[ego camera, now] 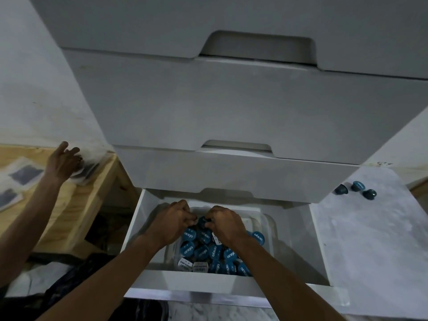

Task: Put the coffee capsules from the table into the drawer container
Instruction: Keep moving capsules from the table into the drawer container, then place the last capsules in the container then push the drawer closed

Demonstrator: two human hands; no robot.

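I have one view only: the head-worn wide-angle camera, tipped forward and down, close over the open drawer (pixel 289 239) and its container (pixel 266 218) of coffee capsules (pixel 209 251) at near centre; wooden table (pixel 76 205) at left, marble counter (pixel 370 228) at right.

To your right, a pale table (pixel 370 239) carries three blue capsules (pixel 358 186) clustered near its far edge; on your left, a wooden bench (pixel 76 212) holds clear packets (pixel 23 176).

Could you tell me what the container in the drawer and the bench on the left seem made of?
The clear rectangular container looks like glossy transparent plastic: the white drawer shows through its walls. The pale tan bench looks like bare wood, probably plywood, judging by its visible grain and matte surface.
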